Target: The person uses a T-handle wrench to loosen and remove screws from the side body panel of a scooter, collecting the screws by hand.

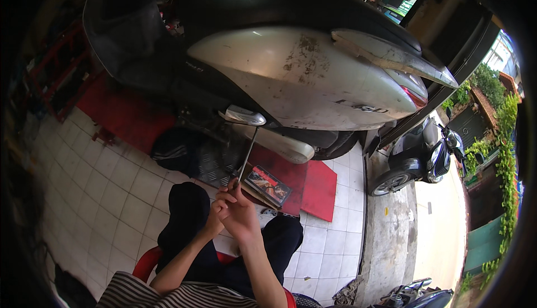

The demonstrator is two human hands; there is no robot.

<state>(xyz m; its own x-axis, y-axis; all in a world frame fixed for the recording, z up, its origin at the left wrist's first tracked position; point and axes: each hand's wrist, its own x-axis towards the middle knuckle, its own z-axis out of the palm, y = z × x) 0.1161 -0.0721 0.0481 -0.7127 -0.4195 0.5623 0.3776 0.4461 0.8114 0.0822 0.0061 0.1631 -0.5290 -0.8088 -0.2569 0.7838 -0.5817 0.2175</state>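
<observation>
1. Right hand (244,224): in front of the body, fingers curled, grasping the handle end of a long, thin screwdriver-like tool (248,155).
2. Left hand (211,226): close against the right, partly hidden behind it. Cannot tell whether its fingers also grip the handle or merely rest there.
3. Tool: slants up and slightly right from the hands. Far end at the lower edge of a shiny oval piece (246,117) low on the side of a silver scooter (268,79); actual contact too small to tell.
4. Scooter: spans the upper view, pale side panel scuffed and dirt-marked, red tail light (415,96) toward the right. Pale oblong part (291,147) below the panel.
5. Just right of the tool handle: flat box (268,186) with a dark, red-marked top.
6. Below the scooter: red platform (320,190) on white floor tiles (128,196).
7. Person: seated low, dark trousers (184,207), striped shirt (134,291); red seat edge (146,262) beside the left thigh.
8. Beyond the threshold, right: second scooter (430,154), dark, upright. Climbing greenery (506,140) farther out.
</observation>
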